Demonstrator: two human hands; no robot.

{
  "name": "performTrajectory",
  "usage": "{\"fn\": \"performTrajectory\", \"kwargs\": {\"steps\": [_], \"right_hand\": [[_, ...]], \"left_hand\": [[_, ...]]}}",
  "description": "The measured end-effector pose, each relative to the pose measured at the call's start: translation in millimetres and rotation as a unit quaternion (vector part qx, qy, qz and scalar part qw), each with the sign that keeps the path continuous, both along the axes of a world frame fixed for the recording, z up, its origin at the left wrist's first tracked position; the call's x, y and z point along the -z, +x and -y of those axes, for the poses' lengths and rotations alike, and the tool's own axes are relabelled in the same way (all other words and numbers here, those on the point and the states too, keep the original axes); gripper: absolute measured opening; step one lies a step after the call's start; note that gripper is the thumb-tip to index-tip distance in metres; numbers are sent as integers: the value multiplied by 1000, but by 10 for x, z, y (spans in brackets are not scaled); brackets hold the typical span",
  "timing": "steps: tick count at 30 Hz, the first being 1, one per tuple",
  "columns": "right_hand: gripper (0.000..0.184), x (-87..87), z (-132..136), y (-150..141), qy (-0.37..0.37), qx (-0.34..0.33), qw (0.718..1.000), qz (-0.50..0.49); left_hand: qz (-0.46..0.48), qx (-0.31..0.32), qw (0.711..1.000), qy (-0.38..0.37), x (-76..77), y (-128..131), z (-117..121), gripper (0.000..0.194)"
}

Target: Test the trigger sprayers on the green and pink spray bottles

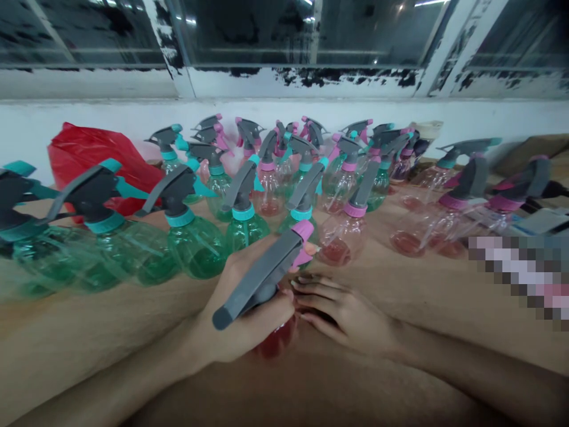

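My left hand (226,323) is wrapped round the neck of a spray bottle (278,341) with a red-pink body. Its grey trigger head with a pink nozzle leans over that hand, and the lower body is partly hidden. Close by on the right, my right hand (342,308) lies low with its fingers stretched out, their tips near the bottle; whether they touch it I cannot tell. Just beyond my hands stand a green spray bottle with a turquoise collar (246,231) and a pink spray bottle (342,240).
Several green spray bottles (195,249) line the left side of the wooden table (427,296). More green and pink ones crowd the back, and pink bottles (409,234) stand on the right. A red plastic bag (95,148) sits at back left, below windows (302,35).
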State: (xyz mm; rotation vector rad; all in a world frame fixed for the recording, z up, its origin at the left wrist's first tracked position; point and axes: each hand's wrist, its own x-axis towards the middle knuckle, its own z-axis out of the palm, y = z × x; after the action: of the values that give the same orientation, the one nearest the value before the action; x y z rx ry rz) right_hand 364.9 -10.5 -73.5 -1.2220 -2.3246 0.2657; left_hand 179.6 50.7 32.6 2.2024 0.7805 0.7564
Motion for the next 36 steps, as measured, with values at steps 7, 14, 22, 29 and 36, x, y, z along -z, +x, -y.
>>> {"fn": "performTrajectory", "kwargs": {"steps": [7,14,22,29,36], "right_hand": [[29,37,-9,19,9,-5,1000,-11],[31,19,-4,14,-1,1,1000,-1],[30,22,-8,17,-10,-8,1000,-12],[28,-12,-10,11,-17,-6,1000,-6],[31,12,-15,17,-13,-5,1000,-11]], "left_hand": [[5,52,999,-5,23,-26,-14,46],[98,88,991,21,131,17,-61,49],[24,50,998,1,13,-5,16,40],[34,33,999,12,29,1,34,27],[56,46,997,35,18,6,35,35]]}}
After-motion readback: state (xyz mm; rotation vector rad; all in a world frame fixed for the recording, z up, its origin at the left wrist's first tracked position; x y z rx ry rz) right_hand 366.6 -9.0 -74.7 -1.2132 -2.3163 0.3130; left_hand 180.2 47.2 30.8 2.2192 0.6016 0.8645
